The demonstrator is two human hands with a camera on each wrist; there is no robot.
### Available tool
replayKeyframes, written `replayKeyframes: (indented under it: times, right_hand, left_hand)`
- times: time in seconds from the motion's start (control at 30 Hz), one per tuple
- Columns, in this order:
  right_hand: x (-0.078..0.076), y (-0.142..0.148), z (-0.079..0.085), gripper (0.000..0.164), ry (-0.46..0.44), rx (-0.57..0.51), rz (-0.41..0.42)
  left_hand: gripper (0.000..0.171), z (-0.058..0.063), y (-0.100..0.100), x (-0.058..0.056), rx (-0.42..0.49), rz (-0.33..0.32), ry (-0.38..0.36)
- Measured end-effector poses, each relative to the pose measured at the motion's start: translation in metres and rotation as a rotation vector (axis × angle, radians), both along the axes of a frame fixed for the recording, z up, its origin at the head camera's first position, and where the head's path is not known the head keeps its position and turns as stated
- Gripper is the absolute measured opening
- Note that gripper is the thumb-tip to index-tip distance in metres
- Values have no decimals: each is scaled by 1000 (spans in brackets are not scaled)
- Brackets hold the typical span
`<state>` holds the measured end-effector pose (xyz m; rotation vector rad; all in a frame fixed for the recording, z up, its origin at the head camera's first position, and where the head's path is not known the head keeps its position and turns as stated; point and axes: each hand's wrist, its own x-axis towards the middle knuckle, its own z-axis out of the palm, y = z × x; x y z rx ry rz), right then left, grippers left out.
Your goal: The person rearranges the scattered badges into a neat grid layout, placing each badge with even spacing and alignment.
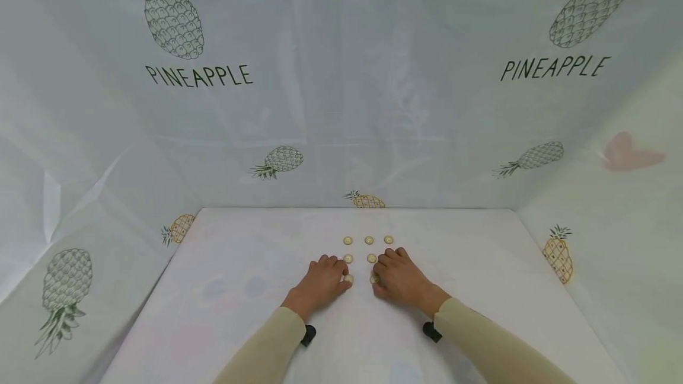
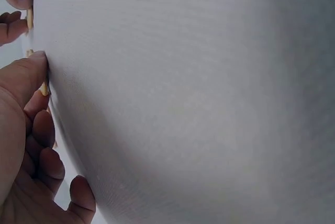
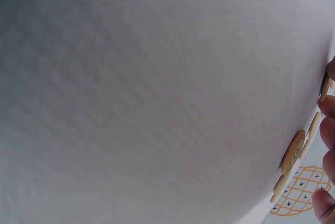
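Small round wooden discs lie in rows on the white table. My left hand (image 1: 322, 280) pinches the front-left disc (image 1: 348, 279) between thumb and finger, low at the tabletop. In the left wrist view that disc (image 2: 45, 89) shows edge-on below the thumb, the other fingers loosely bent. Facing it, my right hand (image 1: 401, 278) pinches the front-right disc (image 1: 374, 278), partly covered by its fingers. The right wrist view catches this disc (image 3: 325, 85) at its edge. Behind the hands are a middle-left disc (image 1: 348, 258) and a middle-right disc (image 1: 372, 258).
Farther back, a left disc (image 1: 348, 240), a centre disc (image 1: 369, 240) and a right disc (image 1: 388, 240) form a row. White cloth walls (image 1: 373, 105) with pineapple prints enclose the table (image 1: 240, 242) at the back and sides. Dark wrist cameras sit under both sleeves.
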<state>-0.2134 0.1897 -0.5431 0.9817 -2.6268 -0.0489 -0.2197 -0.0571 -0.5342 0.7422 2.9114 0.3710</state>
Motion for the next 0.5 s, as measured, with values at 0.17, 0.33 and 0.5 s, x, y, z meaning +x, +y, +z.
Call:
replayKeyframes:
  times: [0.17,0.33,0.5]
  right_hand:
    - [0,0,0,22,-6,8,-8]
    - [1,0,0,22,-12,13,-10]
    - [0,-1,0,22,-4,20,-10]
  left_hand:
    - [21,-2,0,-1,5,8,-11]
    - [23,-2,0,0,12,19,-30]
    - [23,-2,-1,0,23,20,-26]
